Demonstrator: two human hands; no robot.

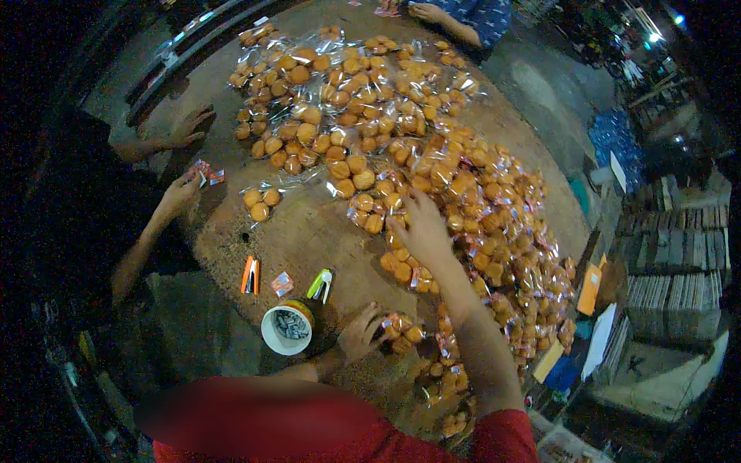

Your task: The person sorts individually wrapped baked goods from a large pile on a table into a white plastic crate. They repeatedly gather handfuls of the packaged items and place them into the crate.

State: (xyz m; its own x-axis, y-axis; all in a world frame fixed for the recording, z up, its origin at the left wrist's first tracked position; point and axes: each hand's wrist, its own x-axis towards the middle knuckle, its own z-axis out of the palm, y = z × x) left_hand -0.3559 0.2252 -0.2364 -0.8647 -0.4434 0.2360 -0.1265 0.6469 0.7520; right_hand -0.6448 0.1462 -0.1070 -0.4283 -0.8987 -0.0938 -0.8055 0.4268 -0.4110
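Dim, cluttered floor point(532, 85) surrounds a scuffed brown table point(309, 241). Clear, crinkled bags point(498, 224) of round golden-brown pieces heap from upper centre to lower right, crowding the right hand point(426, 233), whose fingers bend over one bag point(367, 207) at centre. At lower centre the left hand point(360, 334) is beside another bag point(404, 333); I cannot tell whether either grips. One white tub point(268, 335), an orange stapler point(251, 275) and a green stapler point(319, 285) sit lower left.

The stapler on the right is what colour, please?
Mostly lime green; the stapler shows best in the head view.
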